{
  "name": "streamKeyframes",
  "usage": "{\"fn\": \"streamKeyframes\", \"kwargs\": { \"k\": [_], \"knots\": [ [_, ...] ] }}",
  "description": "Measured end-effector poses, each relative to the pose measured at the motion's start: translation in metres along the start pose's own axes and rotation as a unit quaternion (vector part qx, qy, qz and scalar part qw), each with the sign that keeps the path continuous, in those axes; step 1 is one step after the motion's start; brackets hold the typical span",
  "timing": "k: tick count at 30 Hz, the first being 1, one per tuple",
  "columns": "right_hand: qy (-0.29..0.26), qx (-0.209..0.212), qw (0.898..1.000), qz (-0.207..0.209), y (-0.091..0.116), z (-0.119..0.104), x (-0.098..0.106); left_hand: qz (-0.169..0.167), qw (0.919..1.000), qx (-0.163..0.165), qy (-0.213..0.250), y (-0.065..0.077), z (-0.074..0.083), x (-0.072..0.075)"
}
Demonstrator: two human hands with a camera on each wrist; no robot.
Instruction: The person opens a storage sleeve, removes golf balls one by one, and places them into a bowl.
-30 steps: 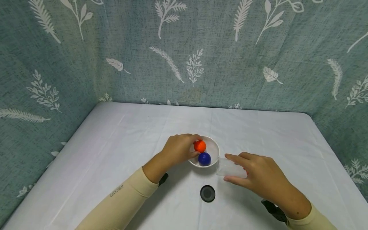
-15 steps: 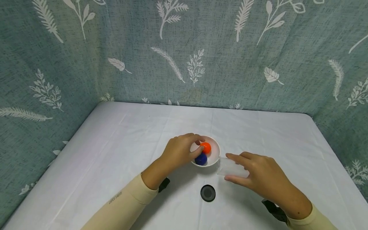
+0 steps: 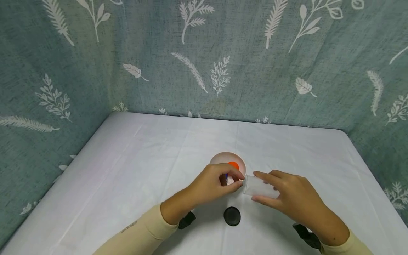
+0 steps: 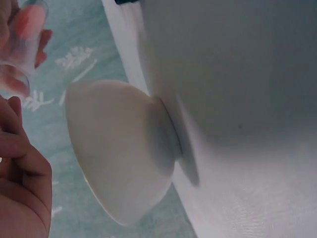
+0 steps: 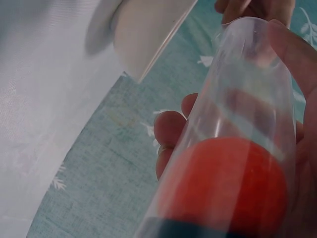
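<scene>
My right hand [image 3: 287,187] grips a clear plastic tube [image 3: 259,186] lying sideways, its mouth facing the bowl. Inside the tube, the right wrist view shows an orange-red ball [image 5: 228,178] with something dark [image 5: 183,229] beyond it. My left hand [image 3: 211,182] is over the near side of a white bowl [image 3: 220,157], thumb and forefinger tips close together by the tube's mouth. Whether they pinch anything or touch the rim is unclear. Partly hidden behind this hand, an orange ball [image 3: 233,165] and a blue ball [image 3: 226,175] sit in the bowl.
A round black lid [image 3: 232,216] lies on the white-covered table [image 3: 153,148], nearer to me than the bowl. Leaf-patterned green curtain [image 3: 153,92] closes off the table's back and sides.
From inside the bowl, my left hand has moved right and nearer to me, to the tube's mouth. The two balls in the bowl have shifted. My right hand keeps its grip on the tube.
</scene>
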State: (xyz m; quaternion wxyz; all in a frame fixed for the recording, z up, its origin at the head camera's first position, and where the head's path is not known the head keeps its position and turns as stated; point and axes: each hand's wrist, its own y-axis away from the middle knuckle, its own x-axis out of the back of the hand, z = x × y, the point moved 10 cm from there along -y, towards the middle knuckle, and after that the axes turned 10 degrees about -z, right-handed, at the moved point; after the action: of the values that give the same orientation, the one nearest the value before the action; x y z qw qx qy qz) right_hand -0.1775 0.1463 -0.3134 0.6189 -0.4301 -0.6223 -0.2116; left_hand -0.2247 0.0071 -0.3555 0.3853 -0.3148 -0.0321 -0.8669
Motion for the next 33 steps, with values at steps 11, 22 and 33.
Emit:
{"fn": "streamKeyframes", "kwargs": {
  "k": [11, 22, 33],
  "knots": [
    [0.004, -0.010, 1.000, -0.026, 0.000, -0.002, -0.006, -0.048, 0.9983, -0.031, 0.011, 0.002, 0.009, -0.016],
    [0.014, -0.017, 0.998, -0.052, -0.002, -0.008, -0.009, -0.053, 0.9985, -0.004, -0.011, 0.004, 0.009, -0.018],
    [0.020, -0.018, 0.998, -0.053, -0.001, -0.009, -0.010, -0.048, 0.9981, 0.016, -0.035, 0.004, 0.008, -0.016]
  ]
}}
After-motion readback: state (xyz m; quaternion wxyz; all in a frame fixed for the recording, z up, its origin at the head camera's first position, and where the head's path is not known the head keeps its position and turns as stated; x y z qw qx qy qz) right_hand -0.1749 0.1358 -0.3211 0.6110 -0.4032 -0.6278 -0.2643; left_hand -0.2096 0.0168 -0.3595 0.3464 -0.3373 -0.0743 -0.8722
